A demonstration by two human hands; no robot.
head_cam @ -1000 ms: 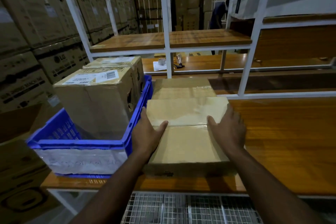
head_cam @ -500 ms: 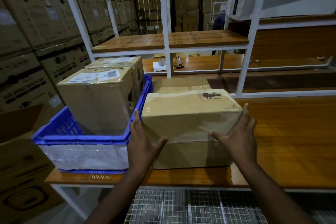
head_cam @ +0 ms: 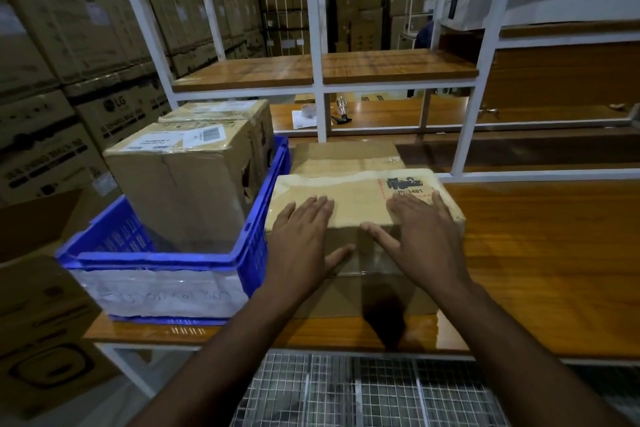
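Seems a stiff, tape-slick, fairly light cardboard box (head_cam: pixel 353 191), with left hand (head_cam: pixel 302 238) and right hand (head_cam: pixel 419 238) spread flat on top; calls for gripping opposite side edges.

- My left hand (head_cam: pixel 304 236) lies flat on the cardboard box (head_cam: pixel 353 201), fingers straight, thumb down its front face.
- My right hand (head_cam: pixel 419 232) presses flat beside it, near the printed mark.
- The box stands on the wooden bench (head_cam: pixel 540 253), just beside the blue crate (head_cam: pixel 166 260).
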